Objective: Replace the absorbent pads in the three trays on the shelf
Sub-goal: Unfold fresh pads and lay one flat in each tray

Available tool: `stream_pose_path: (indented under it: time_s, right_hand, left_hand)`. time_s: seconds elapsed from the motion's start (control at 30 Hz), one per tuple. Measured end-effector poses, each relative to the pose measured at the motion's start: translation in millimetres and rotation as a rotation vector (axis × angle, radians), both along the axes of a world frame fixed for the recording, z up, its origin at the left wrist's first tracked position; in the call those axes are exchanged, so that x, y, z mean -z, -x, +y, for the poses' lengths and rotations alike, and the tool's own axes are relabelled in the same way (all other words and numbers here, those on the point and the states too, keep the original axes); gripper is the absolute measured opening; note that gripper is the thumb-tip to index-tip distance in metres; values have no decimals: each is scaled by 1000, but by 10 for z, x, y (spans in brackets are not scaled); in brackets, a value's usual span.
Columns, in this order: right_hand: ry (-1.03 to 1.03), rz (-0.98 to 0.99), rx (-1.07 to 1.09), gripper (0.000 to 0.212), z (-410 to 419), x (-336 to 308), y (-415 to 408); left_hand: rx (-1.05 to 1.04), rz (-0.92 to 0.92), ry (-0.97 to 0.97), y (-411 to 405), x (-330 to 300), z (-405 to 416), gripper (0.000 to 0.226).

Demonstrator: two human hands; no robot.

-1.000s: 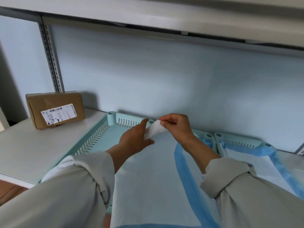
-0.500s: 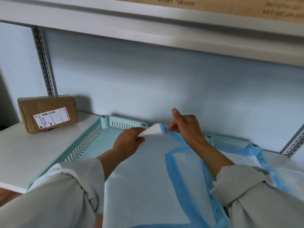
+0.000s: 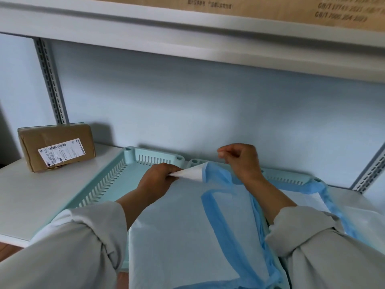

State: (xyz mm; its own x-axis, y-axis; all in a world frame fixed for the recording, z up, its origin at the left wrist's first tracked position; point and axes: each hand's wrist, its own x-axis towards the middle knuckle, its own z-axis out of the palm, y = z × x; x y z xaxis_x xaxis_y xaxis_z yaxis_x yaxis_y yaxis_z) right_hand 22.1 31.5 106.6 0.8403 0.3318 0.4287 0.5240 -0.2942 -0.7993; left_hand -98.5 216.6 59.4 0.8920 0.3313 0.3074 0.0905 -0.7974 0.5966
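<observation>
Blue-edged white absorbent pad [image 3: 177,226] half unfolded over pale green slotted tray [image 3: 116,170] on shelf, corner pinched by left hand [image 3: 158,180], right hand [image 3: 241,161] curled, seemingly empty; next, spreading flat.

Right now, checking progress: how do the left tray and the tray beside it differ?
The left tray shows bare floor at its far-left corner, with a pad being unfolded over it; the tray beside it already holds a blue-edged pad. The left tray's slotted side shows; the other's is mostly covered. Both are pale teal.
</observation>
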Motion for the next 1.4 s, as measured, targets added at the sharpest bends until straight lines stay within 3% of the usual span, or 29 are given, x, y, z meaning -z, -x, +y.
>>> stream_pose_path:
  time_s: [0.07, 0.23, 0.47, 0.6, 0.7, 0.8, 1.0, 1.1, 1.23, 1.4]
  right_hand:
    - [-3, 24, 24, 25, -81, -65, 15]
    - [265, 248, -279, 8, -66, -86, 292]
    - [150, 401, -200, 20, -2, -122, 336]
    - [471, 264, -219, 22, 41, 17, 337]
    - [414, 259, -261, 40, 63, 93, 336]
    - [505, 263, -330, 49, 123, 154, 344]
    - [504, 176, -295, 27, 201, 159, 341]
    - [400, 233, -354, 28, 199, 132, 401]
    - [323, 401, -525, 43, 81, 71, 403]
    - [424, 386, -416, 40, -58, 60, 325]
  left_hand:
    - [7, -19, 22, 38, 39, 53, 24]
    - [20, -69, 77, 16, 54, 53, 25]
    - [6, -87, 99, -34, 55, 74, 23]
    - [48, -88, 121, -52, 91, 82, 22]
    - [56, -65, 130, -78, 118, 97, 12]
    - [77, -60, 131, -68, 92, 90, 18]
    - [19, -1, -42, -53, 39, -37, 38]
    - [41, 38, -162, -34, 1, -130, 36]
    - [30, 10, -58, -18, -13, -61, 33]
    - [108, 61, -2, 21, 72, 40, 27]
